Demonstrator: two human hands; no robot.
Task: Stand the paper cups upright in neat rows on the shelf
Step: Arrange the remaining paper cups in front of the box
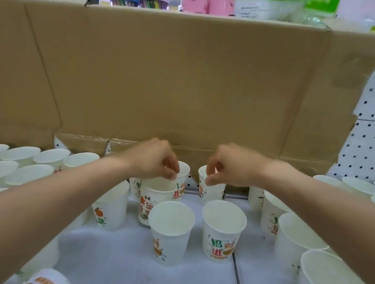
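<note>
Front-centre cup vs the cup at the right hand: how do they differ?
The front-centre cup stands free, untouched; the back cup has its rim pinched by the right hand. The front-centre cup sits nearer the camera; the back cup sits by the cardboard. Both are upright, white, printed paper cups.

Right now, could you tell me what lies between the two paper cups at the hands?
Nothing, in the head view: only a narrow strip of bare shelf separates the left paper cup from the right paper cup.
</note>
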